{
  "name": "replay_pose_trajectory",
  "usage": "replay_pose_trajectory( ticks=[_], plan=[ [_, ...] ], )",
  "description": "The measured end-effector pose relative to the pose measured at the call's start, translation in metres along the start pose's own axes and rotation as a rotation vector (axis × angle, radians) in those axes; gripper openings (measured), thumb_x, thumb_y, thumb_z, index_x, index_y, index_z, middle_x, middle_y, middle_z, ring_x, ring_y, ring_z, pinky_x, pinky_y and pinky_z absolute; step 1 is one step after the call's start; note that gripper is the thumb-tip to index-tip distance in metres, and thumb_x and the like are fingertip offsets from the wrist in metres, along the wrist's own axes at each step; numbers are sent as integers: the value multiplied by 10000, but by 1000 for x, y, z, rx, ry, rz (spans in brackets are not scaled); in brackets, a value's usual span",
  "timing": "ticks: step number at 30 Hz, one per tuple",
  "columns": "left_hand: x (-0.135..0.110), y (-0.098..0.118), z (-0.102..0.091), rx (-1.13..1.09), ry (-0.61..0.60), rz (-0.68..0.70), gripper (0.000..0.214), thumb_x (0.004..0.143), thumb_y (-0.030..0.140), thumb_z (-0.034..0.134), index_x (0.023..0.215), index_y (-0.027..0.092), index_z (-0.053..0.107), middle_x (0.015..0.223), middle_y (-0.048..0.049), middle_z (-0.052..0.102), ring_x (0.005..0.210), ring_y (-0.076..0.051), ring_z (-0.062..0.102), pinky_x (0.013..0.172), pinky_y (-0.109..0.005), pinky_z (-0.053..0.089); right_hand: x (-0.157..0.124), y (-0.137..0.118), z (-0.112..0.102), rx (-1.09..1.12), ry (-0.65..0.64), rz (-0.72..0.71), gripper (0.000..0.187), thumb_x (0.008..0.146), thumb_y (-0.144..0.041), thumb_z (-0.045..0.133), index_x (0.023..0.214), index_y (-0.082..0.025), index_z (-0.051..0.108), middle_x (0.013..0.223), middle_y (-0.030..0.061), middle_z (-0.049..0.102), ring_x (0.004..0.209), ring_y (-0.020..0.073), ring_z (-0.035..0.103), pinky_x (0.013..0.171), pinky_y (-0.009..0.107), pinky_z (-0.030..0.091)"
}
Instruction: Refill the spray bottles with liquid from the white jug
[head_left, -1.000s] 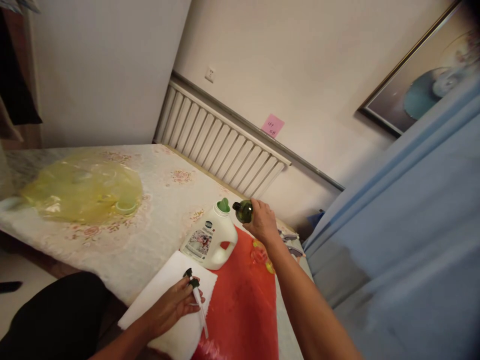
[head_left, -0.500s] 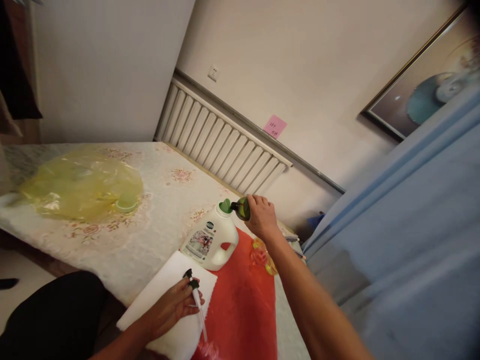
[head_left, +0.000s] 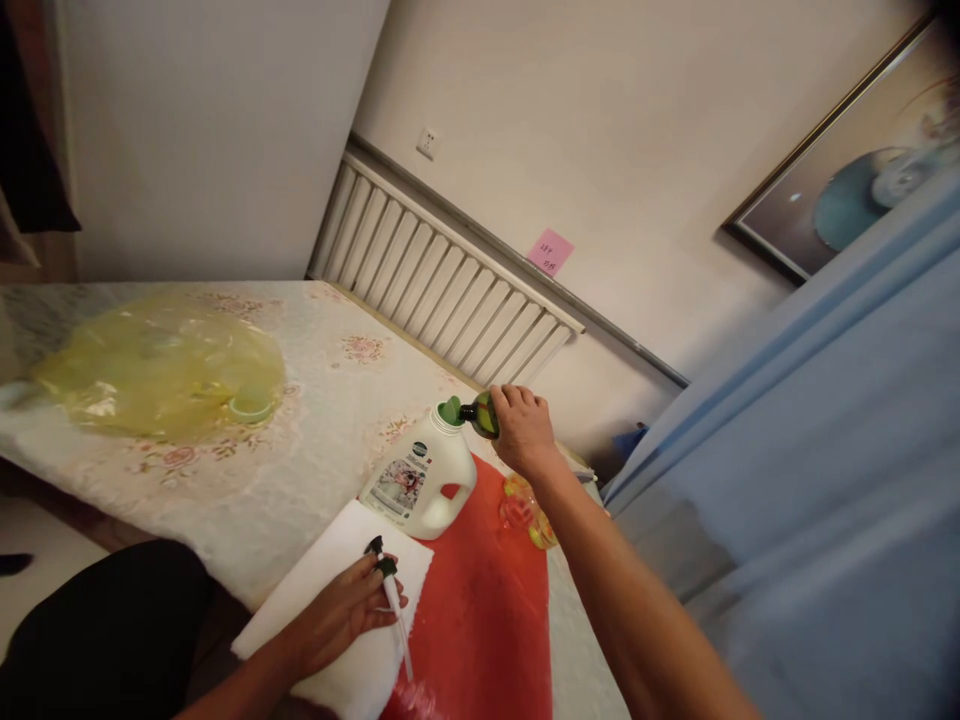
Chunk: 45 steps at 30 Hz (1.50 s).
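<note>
My right hand [head_left: 523,428] is wrapped round a dark green bottle [head_left: 485,414], tipped so that its neck points left into the open mouth of a white detergent jug [head_left: 420,475]. A green pour spout [head_left: 451,409] shows in the jug's mouth. Whether liquid flows is too small to tell. Lower down, my left hand [head_left: 352,605] grips a pump dispenser head [head_left: 385,566] with a dark top and a long pale tube pointing down. Beneath that hand lies a white cloth [head_left: 315,590], beside a red plastic sheet [head_left: 487,600] that reaches up to the jug.
A yellow plastic bag [head_left: 165,370] lies on the flowered tablecloth [head_left: 330,420], with a pale green cap [head_left: 251,403] at its near edge. A clear red-and-yellow item [head_left: 526,512] sits under my right forearm. Behind stand a radiator [head_left: 442,270] and a blue curtain [head_left: 810,450].
Almost nothing differs. Both hands keep their holds, and the bottle stays tipped at the jug's mouth.
</note>
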<state>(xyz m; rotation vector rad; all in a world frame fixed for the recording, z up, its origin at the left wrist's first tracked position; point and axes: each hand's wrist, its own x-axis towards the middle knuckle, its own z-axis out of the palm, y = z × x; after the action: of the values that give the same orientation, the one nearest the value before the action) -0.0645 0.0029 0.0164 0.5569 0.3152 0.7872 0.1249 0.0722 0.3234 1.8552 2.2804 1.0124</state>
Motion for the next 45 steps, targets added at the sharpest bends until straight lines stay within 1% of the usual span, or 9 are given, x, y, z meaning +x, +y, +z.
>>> replay_pose_trajectory(
  ticks=[5, 10, 14, 22, 28, 36, 40, 45],
  plan=[
    [0, -1, -2, 4, -14, -5, 310, 874, 406, 699, 1096, 212, 602, 941, -71, 723, 901, -198, 682, 790, -317, 526, 2, 0, -4, -31, -16, -19, 600, 803, -174, 589, 1381, -200, 430, 1344, 142, 527, 1196, 300, 415, 953, 418, 311],
    [1, -2, -2, -10, -4, 4, 306, 882, 373, 699, 1101, 187, 595, 940, -86, 721, 886, -201, 684, 777, -324, 528, 4, 1, -6, -57, 14, -65, 579, 809, -177, 586, 1370, -185, 443, 1335, 145, 532, 1188, 299, 418, 947, 421, 315],
    [1, 0, 1, -23, 15, 2, 307, 862, 363, 723, 1082, 180, 612, 926, -83, 718, 879, -209, 687, 765, -325, 531, 6, 1, -8, -72, 32, -95, 562, 814, -172, 579, 1362, -178, 454, 1321, 146, 541, 1197, 304, 418, 953, 426, 312],
    [0, 0, -1, -17, -7, 10, 259, 905, 332, 677, 1099, 184, 591, 952, -86, 709, 904, -206, 686, 787, -340, 536, 8, 1, -12, -103, 41, -140, 592, 799, -119, 561, 1377, -174, 446, 1357, 158, 522, 1249, 318, 391, 987, 453, 289],
    [1, -2, -2, -12, -24, 14, 245, 912, 330, 666, 1101, 191, 595, 965, -88, 711, 901, -201, 685, 788, -337, 540, 10, -1, -17, -121, 74, -184, 540, 834, -113, 535, 1368, -166, 467, 1351, 170, 531, 1244, 333, 397, 1014, 490, 278],
    [2, -3, -4, -16, -12, 10, 272, 896, 345, 684, 1108, 195, 605, 963, -85, 716, 908, -211, 688, 786, -336, 542, 14, -5, -21, -149, 120, -243, 446, 894, -106, 474, 1337, -150, 493, 1338, 172, 545, 1256, 337, 405, 1054, 527, 276],
    [3, -4, -6, -16, -9, 6, 283, 895, 353, 684, 1120, 202, 602, 987, -85, 715, 923, -208, 686, 795, -337, 542, 17, -6, -21, -163, 128, -269, 430, 916, -113, 461, 1344, -141, 490, 1359, 181, 536, 1283, 352, 389, 1067, 559, 267],
    [2, -4, -6, -12, -7, 1, 288, 889, 369, 690, 1112, 206, 607, 988, -76, 709, 924, -205, 685, 797, -336, 542, 19, -7, -19, -178, 146, -288, 391, 956, -127, 405, 1335, -141, 501, 1354, 179, 541, 1284, 357, 404, 1066, 575, 283]
  ],
)
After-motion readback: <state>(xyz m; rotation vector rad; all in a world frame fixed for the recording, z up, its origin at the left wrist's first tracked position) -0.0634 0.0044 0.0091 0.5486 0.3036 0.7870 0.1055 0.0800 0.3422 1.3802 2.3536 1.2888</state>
